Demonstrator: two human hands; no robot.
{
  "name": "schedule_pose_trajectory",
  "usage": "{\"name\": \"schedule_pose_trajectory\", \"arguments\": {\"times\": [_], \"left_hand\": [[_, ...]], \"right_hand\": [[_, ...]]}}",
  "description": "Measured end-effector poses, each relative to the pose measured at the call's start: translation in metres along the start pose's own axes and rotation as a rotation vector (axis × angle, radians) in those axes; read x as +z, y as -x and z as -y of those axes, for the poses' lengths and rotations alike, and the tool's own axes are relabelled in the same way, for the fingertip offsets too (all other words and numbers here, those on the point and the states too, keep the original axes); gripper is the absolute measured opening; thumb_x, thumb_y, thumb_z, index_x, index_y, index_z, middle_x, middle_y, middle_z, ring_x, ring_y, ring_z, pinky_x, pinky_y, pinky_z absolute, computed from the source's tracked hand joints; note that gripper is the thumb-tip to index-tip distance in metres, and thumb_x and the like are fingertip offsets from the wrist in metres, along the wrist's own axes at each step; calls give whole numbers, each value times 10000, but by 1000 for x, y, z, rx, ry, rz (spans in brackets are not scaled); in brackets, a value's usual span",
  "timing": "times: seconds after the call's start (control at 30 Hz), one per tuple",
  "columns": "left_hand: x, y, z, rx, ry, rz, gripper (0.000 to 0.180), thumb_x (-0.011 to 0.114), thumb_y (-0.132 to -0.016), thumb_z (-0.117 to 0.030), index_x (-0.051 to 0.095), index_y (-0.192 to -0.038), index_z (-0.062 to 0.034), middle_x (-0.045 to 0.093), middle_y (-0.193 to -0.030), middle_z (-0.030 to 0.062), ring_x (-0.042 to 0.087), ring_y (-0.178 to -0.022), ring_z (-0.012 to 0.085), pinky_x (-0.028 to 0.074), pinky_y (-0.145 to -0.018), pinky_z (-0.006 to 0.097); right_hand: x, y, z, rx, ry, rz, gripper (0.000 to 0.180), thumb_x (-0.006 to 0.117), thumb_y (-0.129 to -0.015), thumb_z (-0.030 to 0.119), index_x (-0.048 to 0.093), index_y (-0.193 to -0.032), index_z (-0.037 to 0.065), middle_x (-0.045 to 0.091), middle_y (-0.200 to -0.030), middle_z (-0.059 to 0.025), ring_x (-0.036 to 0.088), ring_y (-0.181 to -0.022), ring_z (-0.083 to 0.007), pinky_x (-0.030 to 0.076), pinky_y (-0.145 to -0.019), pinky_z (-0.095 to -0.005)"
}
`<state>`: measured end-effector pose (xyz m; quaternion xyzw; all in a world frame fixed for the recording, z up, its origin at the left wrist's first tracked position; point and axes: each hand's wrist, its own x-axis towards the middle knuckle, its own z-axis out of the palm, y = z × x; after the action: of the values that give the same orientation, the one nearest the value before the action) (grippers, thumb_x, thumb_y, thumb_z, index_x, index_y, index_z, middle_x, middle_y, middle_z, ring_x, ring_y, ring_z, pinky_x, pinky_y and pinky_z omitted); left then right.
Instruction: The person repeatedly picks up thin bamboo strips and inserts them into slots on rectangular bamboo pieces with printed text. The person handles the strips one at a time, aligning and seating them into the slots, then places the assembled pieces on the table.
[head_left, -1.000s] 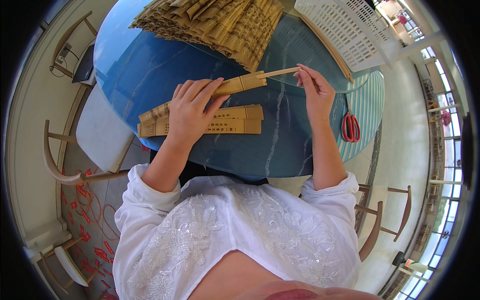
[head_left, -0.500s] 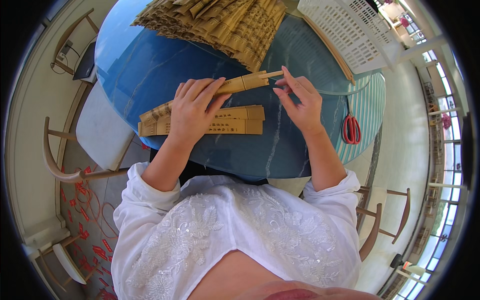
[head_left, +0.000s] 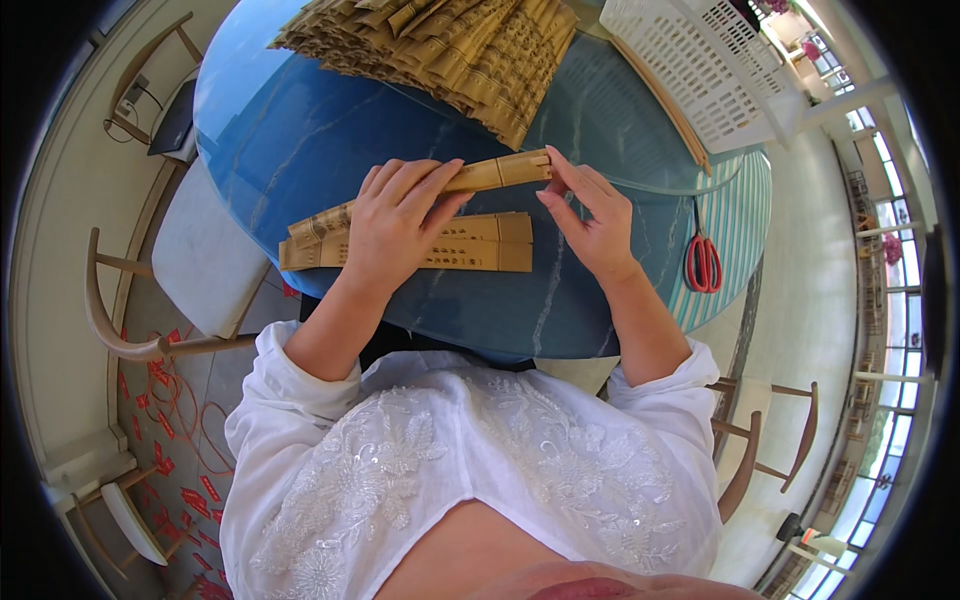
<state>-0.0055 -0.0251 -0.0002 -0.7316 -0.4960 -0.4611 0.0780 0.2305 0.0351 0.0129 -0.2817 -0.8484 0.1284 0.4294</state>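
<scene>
Wrapped round a tan paper chopstick sleeve (head_left: 495, 173), my left hand (head_left: 390, 220) holds it aslant over the blue table, printed side partly under the fingers. Past its right end, my right hand (head_left: 590, 210) has its index fingertip against the sleeve's open mouth. The thumb is apart below, so the hand grips nothing. Under my left hand lie more flat printed paper sleeves (head_left: 500, 242) in a small stack; part of them is hidden by the hand and wrist. Any chopstick inside the held sleeve is hidden.
A large heap of tan sleeves (head_left: 440, 60) lies at the table's far side. A white plastic basket (head_left: 715, 85) stands far right beside thin wooden sticks (head_left: 665, 105). Red-handled scissors (head_left: 703, 262) rest on the right. A pale chair (head_left: 205, 250) is at the left.
The light wooden chopsticks that stuck out of the sleeve's right end have gone inside. My right hand has moved slightly left, its index finger now at the sleeve's mouth.
</scene>
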Motion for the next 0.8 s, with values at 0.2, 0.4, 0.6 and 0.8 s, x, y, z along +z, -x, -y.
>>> {"name": "schedule_pose_trajectory", "arguments": {"times": [0.2,0.4,0.6,0.8], "left_hand": [[1,0,1,-8,1,-12,374,809,-746,-127,708,-1097,-47,674,-968,61,616,-831,242,484,-754,351],[1,0,-2,16,22,-11,382,813,-740,-125,708,-1100,-51,675,-970,56,616,-827,237,485,-751,352],[3,2,0,41,36,-7,388,816,-732,-123,708,-1096,-47,675,-969,54,617,-828,236,482,-748,353],[3,2,0,43,24,-14,395,819,-727,-128,705,-1097,-50,666,-963,52,614,-829,237,477,-747,355]], "right_hand": [[3,0,-6,-53,-60,-58,486,757,-802,-11,650,-1271,56,705,-932,-83,669,-800,-179,537,-731,-266],[6,3,-2,107,-229,-91,435,743,-816,-21,669,-1240,42,709,-944,-93,669,-808,-172,530,-747,-255],[3,4,-3,49,-167,-55,425,715,-835,-39,660,-1251,36,705,-964,-97,665,-822,-176,525,-743,-250],[3,3,4,222,-347,-47,339,667,-899,-13,662,-1237,17,702,-998,-80,650,-852,-146,527,-760,-252]]}}
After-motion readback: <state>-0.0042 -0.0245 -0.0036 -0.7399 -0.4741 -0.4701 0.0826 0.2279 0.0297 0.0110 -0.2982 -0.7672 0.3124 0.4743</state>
